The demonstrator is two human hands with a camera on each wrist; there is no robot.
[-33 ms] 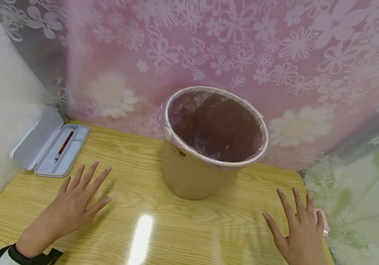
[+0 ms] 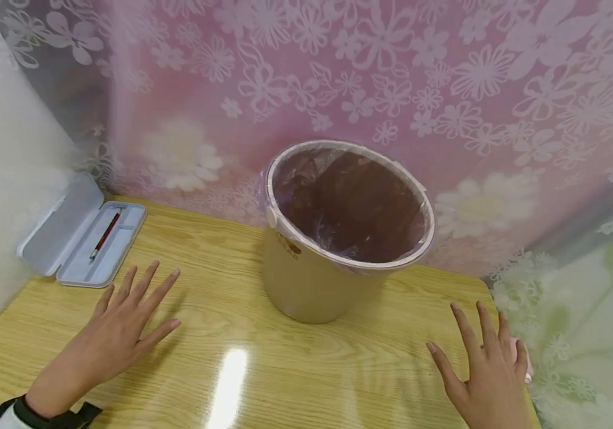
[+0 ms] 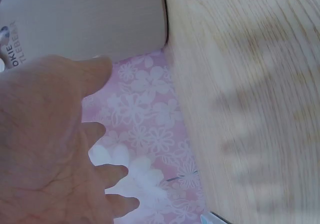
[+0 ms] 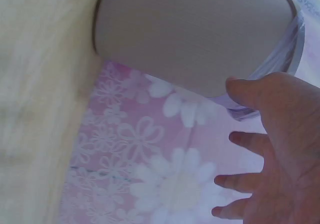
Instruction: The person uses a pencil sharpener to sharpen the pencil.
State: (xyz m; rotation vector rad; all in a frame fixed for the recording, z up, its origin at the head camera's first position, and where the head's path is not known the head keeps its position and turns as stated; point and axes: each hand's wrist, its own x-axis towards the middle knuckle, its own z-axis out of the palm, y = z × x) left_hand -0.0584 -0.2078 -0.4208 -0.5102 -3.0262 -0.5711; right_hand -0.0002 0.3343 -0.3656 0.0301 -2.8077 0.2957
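Observation:
Both hands hover over the wooden table with fingers spread and nothing in them. My left hand (image 2: 115, 336) is at the left, just in front of an open light-blue pencil case (image 2: 78, 277) that holds a dark red pen (image 2: 105, 235). To the right, my right hand (image 2: 491, 378) is nearest a small pink object (image 2: 523, 354), mostly hidden behind its fingers. Between the hands, farther back, stands a beige trash bin (image 2: 311, 289) lined with a clear plastic bag (image 2: 306, 167). Each wrist view shows the bin's side beyond the thumb, apart from the hand.
A pink floral curtain (image 2: 327, 89) hangs right behind the table (image 2: 263, 369). Pale fabric (image 2: 6, 149) closes in on the left, and a green-white floral sheet (image 2: 596, 316) lies along the right edge. Light glares on the tabletop in front of the bin.
My right hand has shifted very slightly to the right. The left hand, the bin and the pencil case stay practically where they were.

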